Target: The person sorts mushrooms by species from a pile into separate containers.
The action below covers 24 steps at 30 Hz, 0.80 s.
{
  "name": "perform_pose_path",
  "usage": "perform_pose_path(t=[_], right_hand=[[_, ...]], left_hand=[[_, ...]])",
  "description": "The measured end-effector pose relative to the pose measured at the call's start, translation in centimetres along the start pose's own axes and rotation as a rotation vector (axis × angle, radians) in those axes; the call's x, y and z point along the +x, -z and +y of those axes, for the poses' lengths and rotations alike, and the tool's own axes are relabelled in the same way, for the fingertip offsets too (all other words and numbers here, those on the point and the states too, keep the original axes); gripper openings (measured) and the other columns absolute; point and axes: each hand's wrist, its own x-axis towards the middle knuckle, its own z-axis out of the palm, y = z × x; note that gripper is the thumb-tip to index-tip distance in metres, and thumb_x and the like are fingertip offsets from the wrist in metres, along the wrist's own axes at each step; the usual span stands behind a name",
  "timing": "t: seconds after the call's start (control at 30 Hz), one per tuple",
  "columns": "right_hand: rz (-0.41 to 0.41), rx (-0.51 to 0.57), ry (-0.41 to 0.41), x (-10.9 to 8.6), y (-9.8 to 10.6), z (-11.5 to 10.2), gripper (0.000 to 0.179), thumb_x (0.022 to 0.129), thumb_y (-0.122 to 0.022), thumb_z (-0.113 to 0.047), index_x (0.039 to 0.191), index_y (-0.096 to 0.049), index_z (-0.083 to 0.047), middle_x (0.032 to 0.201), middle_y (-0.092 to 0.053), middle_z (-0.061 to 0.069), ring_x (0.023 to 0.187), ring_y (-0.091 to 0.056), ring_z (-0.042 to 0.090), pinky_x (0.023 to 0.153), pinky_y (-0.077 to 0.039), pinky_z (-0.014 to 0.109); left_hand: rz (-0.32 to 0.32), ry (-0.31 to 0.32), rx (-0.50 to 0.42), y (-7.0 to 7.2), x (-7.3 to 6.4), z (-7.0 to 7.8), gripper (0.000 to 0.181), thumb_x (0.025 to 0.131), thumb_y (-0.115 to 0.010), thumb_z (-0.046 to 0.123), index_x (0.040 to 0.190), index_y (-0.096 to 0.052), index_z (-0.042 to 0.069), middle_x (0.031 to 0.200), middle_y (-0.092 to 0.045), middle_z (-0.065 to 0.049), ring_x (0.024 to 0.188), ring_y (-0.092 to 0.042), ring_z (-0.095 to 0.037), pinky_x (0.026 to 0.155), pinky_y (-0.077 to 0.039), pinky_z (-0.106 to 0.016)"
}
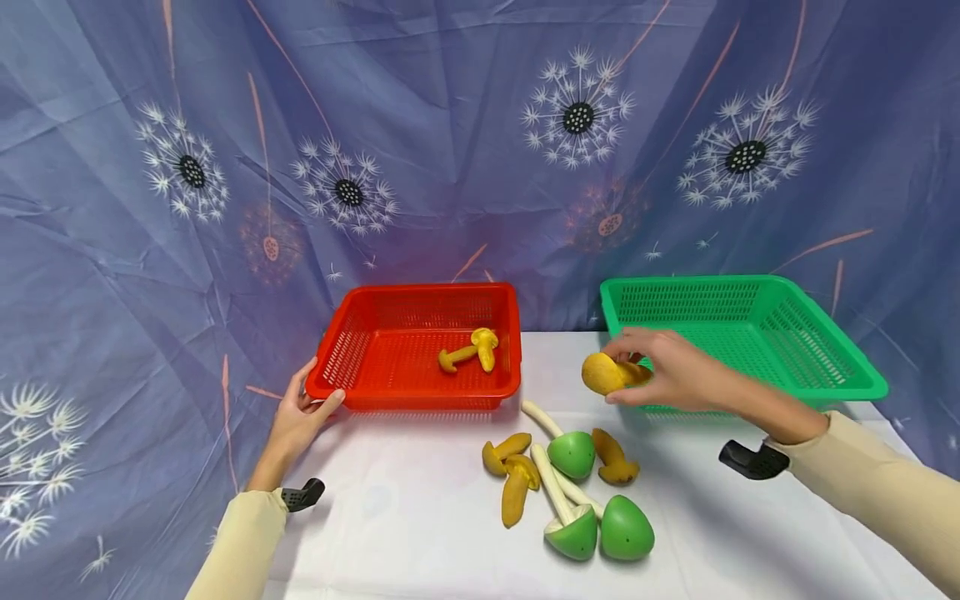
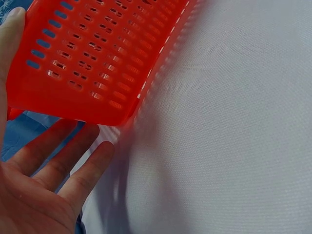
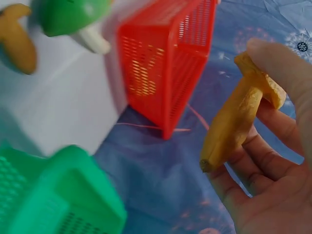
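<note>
My right hand (image 1: pixel 667 371) pinches a yellow-brown toy mushroom (image 1: pixel 602 373) between thumb and fingers, above the table by the near left corner of the green basket (image 1: pixel 817 392). The right wrist view shows the thumb on the cap of this mushroom (image 3: pixel 234 122), its stem lying along the fingers. At the near left corner of the red basket (image 1: pixel 420 400), my left hand (image 1: pixel 296 421) holds the rim, thumb in front and fingers at the side. Several fingers (image 2: pixel 80 178) stretch out under the rim in the left wrist view. Two yellow-brown mushrooms (image 1: pixel 485 350) lie inside the red basket.
On the white table (image 1: pixel 405 500), several green-capped mushrooms (image 1: pixel 627 529) with pale stems lie in a group. Two brown mushrooms (image 1: pixel 515 500) touch on their left, and another brown mushroom (image 1: pixel 615 457) is on their right. A blue dandelion-print cloth (image 1: pixel 465 167) hangs behind the baskets.
</note>
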Motion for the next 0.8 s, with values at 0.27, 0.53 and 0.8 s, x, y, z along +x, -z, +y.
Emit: perform_pose_path(t=[0.27,0.53,0.8], right_hand=[[-0.025,0.06,0.038,6.6,1.0,-0.7,0.054,0.078,-0.083,-0.036,0.124,-0.061,-0.02,0.101,-0.06,-0.006,0.088,-0.055,0.011,0.074,-0.053,0.031],[-0.049,0.102,0.069,11.9,-0.1,-0.9,0.051,0.079,-0.082,-0.034,0.123,-0.06,-0.02,0.097,-0.058,-0.002,0.083,-0.053,0.017,0.067,-0.048,0.032],[-0.068,0.156,0.014,17.7,-2.3,-0.7,0.051,0.079,-0.082,-0.038,0.122,-0.06,-0.024,0.097,-0.059,-0.001,0.084,-0.054,0.017,0.072,-0.047,0.033]], left_hand=[[-0.003,-0.028,0.023,0.4,0.4,-1.6,0.084,0.089,-0.074,0.025,0.155,-0.022,0.034,0.138,-0.05,-0.025,0.099,-0.063,-0.004,0.084,-0.056,-0.035],[0.007,-0.029,0.033,0.2,0.7,-1.5,0.084,0.088,-0.075,0.027,0.154,-0.023,0.034,0.134,-0.054,-0.025,0.097,-0.065,-0.005,0.084,-0.056,-0.035],[0.022,-0.033,0.035,0.3,0.8,-1.6,0.084,0.089,-0.074,0.025,0.155,-0.023,0.033,0.133,-0.054,-0.027,0.095,-0.064,-0.004,0.082,-0.057,-0.034]])
